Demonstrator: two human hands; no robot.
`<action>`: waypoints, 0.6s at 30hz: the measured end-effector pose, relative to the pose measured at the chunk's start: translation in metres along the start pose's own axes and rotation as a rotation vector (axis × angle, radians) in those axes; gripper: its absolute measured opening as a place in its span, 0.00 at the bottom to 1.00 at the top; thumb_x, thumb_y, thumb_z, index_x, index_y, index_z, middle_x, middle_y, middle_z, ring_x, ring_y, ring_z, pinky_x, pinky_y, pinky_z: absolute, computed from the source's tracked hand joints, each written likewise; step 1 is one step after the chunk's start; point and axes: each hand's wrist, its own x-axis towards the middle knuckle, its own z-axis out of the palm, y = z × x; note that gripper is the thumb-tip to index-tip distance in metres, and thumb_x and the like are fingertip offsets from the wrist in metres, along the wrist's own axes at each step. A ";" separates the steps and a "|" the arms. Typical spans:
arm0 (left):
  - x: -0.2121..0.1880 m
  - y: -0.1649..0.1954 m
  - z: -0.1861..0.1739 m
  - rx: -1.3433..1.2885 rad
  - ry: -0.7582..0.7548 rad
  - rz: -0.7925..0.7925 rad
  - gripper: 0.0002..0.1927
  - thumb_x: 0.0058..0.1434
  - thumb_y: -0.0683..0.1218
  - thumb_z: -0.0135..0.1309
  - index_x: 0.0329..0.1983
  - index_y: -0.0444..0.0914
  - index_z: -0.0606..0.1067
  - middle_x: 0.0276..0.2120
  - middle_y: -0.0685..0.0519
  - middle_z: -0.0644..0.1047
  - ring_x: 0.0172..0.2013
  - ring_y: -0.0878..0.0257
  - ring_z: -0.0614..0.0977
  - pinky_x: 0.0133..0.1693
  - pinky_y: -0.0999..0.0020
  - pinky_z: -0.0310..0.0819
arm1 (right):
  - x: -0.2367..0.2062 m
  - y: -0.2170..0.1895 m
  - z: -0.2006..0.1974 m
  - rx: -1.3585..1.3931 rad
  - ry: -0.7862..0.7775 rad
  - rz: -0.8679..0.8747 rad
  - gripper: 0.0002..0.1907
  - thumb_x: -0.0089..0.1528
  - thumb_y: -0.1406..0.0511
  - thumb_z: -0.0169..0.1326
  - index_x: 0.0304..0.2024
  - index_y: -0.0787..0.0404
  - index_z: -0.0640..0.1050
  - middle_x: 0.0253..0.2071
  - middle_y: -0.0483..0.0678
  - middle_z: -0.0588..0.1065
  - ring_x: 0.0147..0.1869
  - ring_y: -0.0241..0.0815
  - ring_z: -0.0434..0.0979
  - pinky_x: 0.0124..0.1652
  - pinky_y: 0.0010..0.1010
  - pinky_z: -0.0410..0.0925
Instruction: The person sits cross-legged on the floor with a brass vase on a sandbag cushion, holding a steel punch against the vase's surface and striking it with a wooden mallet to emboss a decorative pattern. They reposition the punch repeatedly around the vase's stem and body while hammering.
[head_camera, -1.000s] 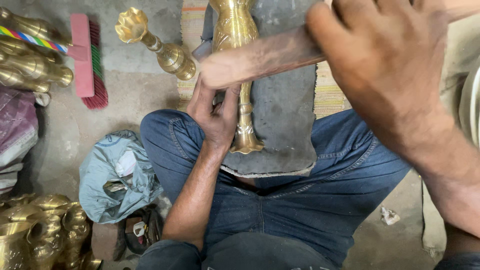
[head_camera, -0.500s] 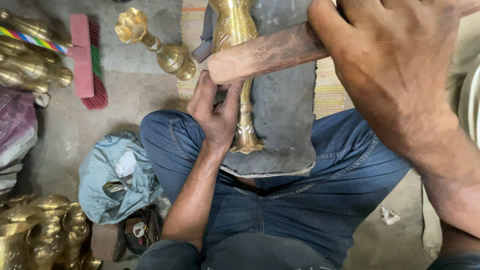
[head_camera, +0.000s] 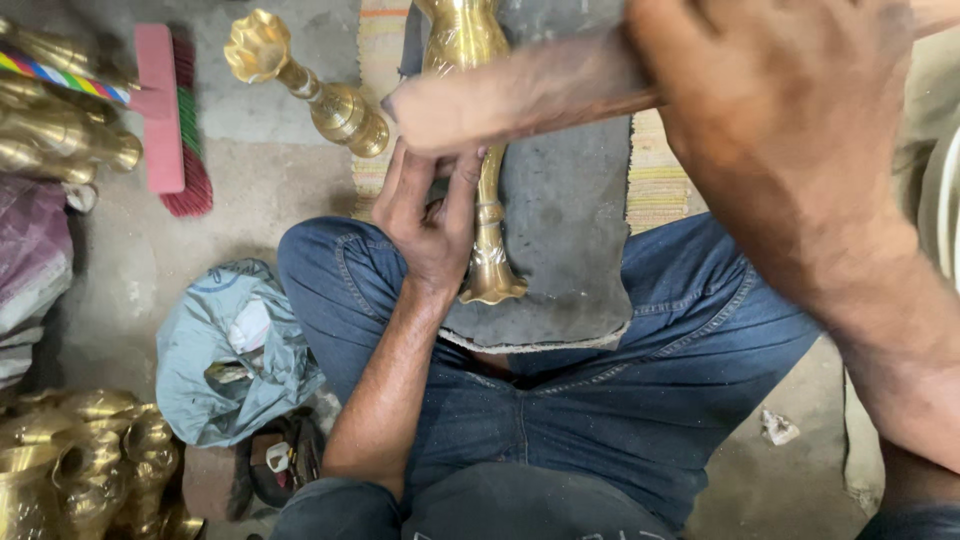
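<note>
**Brass stem on the lap pad, wooden mallet raised**

Looks like mid-job to me: the brass stem piece (head_camera: 487, 200) lies lengthwise on the dark pad (head_camera: 570, 230) across the jeans, not set aside with the other brass lamp stand (head_camera: 310, 85) on the floor. Left hand (head_camera: 432, 215) is curled round its narrow shaft, pinning it. Right hand (head_camera: 790, 130) is fisted tight around the wooden mallet (head_camera: 520, 95), blurred, just above the brass.
</note>
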 end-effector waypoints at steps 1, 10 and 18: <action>0.001 0.000 0.000 0.039 0.003 0.020 0.13 0.69 0.35 0.63 0.54 0.32 0.75 0.41 0.49 0.77 0.35 0.64 0.81 0.39 0.75 0.76 | 0.000 -0.001 0.001 0.002 0.002 -0.001 0.14 0.62 0.69 0.62 0.48 0.59 0.74 0.44 0.46 0.73 0.51 0.45 0.76 0.48 0.36 0.65; 0.002 0.001 0.000 0.009 0.001 -0.006 0.11 0.67 0.35 0.66 0.48 0.31 0.75 0.38 0.50 0.78 0.33 0.64 0.82 0.37 0.73 0.77 | 0.002 -0.002 0.000 -0.003 -0.001 0.003 0.13 0.62 0.69 0.61 0.47 0.59 0.73 0.44 0.46 0.73 0.50 0.45 0.76 0.48 0.35 0.65; 0.000 0.000 0.000 0.025 0.000 0.000 0.13 0.68 0.34 0.65 0.53 0.31 0.76 0.41 0.49 0.79 0.36 0.64 0.83 0.39 0.72 0.79 | 0.001 -0.001 -0.001 -0.019 -0.012 0.006 0.13 0.61 0.69 0.61 0.47 0.59 0.73 0.44 0.46 0.74 0.50 0.45 0.75 0.48 0.36 0.65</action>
